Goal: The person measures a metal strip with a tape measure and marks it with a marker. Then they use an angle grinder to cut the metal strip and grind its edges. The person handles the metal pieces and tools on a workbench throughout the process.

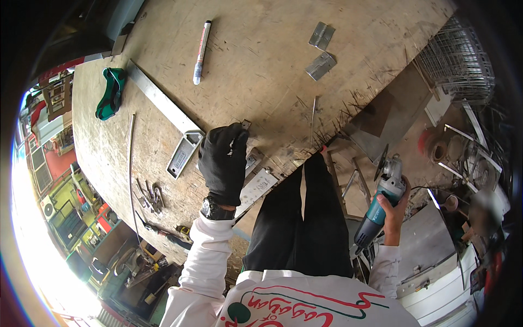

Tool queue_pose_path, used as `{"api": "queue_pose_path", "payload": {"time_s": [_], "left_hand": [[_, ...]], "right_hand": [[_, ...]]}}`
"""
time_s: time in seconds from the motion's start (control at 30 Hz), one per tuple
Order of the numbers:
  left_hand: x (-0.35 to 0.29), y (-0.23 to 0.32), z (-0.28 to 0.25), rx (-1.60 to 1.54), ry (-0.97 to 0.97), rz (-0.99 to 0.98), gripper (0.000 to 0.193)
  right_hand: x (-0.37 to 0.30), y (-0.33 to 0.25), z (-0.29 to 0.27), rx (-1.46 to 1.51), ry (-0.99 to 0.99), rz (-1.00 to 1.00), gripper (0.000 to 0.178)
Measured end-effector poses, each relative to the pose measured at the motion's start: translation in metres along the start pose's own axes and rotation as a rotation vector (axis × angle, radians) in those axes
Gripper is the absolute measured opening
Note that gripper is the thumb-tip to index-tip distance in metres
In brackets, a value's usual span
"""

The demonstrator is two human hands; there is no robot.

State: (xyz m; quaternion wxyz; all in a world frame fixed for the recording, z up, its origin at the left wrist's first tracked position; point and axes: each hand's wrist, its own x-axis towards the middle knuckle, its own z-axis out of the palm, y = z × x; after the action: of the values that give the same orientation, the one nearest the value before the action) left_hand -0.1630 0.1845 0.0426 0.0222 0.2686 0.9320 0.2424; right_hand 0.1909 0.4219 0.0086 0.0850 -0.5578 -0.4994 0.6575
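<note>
My left hand (222, 166), in a black glove, is closed over the wooden table (272, 60). A small dark metal piece (246, 125) pokes out at its fingertips; most of it is hidden by the glove. Beside that hand, near the table's edge, lies a flat pale metal bar (257, 189). A try square (163, 103) rests just left of the glove. My bare right hand (396, 211) is wrapped round the teal body of an angle grinder (376, 213), held off the table's right edge. The grinder's disc (381, 162) points up and away from me.
Two metal hinges (321, 36) and a marker (201, 54) lie farther back. Green goggles (110, 94), a long thin rod (131, 163) and several small metal parts (151, 196) are at left. Wire mesh (460, 62) and metal scrap crowd the floor at right.
</note>
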Motion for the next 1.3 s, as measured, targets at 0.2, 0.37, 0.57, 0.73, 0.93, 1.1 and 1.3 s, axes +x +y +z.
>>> {"api": "queue_pose_path", "payload": {"time_s": [0.2,0.37,0.57,0.73,0.93,1.1,1.3], "left_hand": [[0.005,-0.009,0.0,0.051,0.018,0.097,0.023],[0.011,-0.009,-0.004,0.051,-0.069,0.096,0.025],[0.012,-0.006,-0.004,0.029,-0.054,0.063,0.014],[0.022,0.034,-0.008,-0.634,-0.285,-0.311,0.006],[0.036,0.144,0.061,-0.433,-0.248,0.267,0.02],[0.053,0.18,0.151,-0.263,-0.221,0.721,0.012],[0.026,0.158,0.173,-0.372,-0.281,0.766,0.015]], "right_hand": [[0.001,0.004,0.001,-0.006,0.004,-0.048,0.1],[0.001,0.002,0.002,0.005,-0.022,-0.029,0.098],[0.0,0.002,0.0,-0.001,-0.031,-0.027,0.095],[0.0,0.009,-0.009,-0.017,-0.04,-0.017,0.094],[-0.003,0.007,-0.012,0.027,0.009,-0.04,0.098],[-0.008,0.007,-0.017,0.074,0.055,-0.078,0.096],[-0.017,0.016,-0.028,0.141,0.108,-0.037,0.098]]}}
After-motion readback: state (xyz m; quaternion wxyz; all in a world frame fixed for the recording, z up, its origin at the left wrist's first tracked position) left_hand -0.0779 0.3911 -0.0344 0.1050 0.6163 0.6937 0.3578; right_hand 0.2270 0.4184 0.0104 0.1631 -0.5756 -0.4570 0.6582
